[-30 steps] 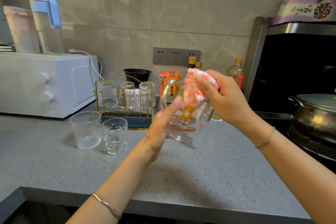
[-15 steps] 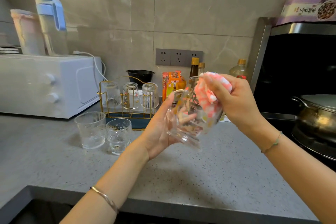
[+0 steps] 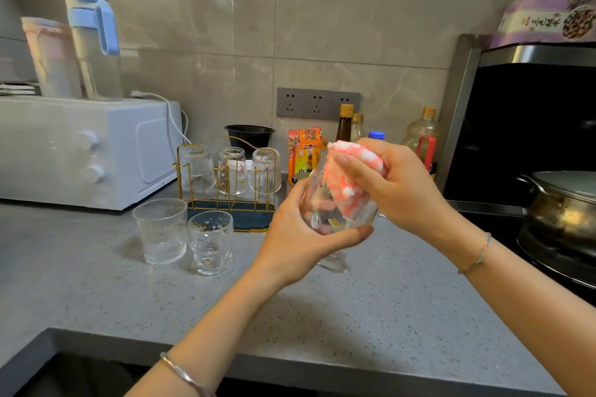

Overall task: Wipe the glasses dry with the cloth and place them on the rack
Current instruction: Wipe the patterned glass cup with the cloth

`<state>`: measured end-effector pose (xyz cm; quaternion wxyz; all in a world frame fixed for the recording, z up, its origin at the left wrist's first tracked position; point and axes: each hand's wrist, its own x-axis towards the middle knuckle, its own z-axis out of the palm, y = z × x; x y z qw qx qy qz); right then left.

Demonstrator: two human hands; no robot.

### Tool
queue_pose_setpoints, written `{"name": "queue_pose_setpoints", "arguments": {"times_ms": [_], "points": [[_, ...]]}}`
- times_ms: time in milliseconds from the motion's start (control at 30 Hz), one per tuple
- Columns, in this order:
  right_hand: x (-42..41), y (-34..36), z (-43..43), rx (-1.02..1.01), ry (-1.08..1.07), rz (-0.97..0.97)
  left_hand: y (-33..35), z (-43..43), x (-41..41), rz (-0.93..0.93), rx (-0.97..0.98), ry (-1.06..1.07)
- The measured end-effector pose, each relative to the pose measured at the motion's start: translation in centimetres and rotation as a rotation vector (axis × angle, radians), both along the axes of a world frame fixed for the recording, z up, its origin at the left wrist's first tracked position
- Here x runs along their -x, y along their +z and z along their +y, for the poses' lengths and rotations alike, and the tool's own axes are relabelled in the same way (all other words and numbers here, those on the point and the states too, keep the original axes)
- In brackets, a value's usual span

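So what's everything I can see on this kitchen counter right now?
glass being wiped: 1, clear, held above the counter
cloth: 1, pink and white, pushed into that glass
rack: 1, gold wire on a dark tray, at the back of the counter
glasses on rack: 3, clear, upside down
glasses on counter: 2, clear, upright, in front of the rack
oven: 1, white, far left
jugs: 2, one blue-lidded, one pinkish, on the oven
bowl: 1, black, behind the rack
bottles: several, by the wall
pot: 1, metal, on the stove at right
left hand: cups the glass
right hand: grips the cloth
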<state>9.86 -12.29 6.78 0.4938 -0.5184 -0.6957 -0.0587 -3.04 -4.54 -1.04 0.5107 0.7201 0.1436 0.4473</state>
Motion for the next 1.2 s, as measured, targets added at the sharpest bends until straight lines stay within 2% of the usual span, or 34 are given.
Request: {"name": "queue_pose_setpoints", "arguments": {"times_ms": [133,233,400,500,633,700,800,933,1100,1200], "points": [[-0.5,0.0,-0.3,0.081,0.132,-0.003,-0.2,-0.1,0.9,0.002,0.159,-0.152],[-0.8,-0.2,-0.8,0.123,0.203,0.046,-0.4,-0.2,1.9,0.036,0.300,-0.371],[-1.5,-1.5,-1.1,0.203,0.269,0.234,-0.8,0.2,2.5,-0.101,0.665,-0.794],[-2.2,-2.6,-0.9,0.240,0.281,0.311,-1.1,0.5,2.5,-0.162,0.756,-1.016],[-3.9,-3.5,-0.2,0.234,0.267,0.514,-1.7,1.3,2.5,-0.242,0.772,-1.146],[-5.1,-3.8,0.0,0.175,0.201,0.608,-1.7,1.5,2.7,-0.250,0.804,-1.118],[-5.8,-4.0,0.2,0.108,0.046,0.627,-2.0,2.2,2.8,-0.165,0.785,-0.792],[-6.2,-6.6,-0.3,0.118,-0.166,0.303,-2.8,3.4,2.6,-0.125,0.830,-0.543],[-6.8,-14.3,-0.8,0.384,-0.309,0.015,-4.1,3.4,2.6,-0.178,1.000,-0.440],[-6.0,-16.5,-1.4,0.508,-0.246,0.010,-4.8,3.1,2.5,-0.178,1.054,-0.414]]}}
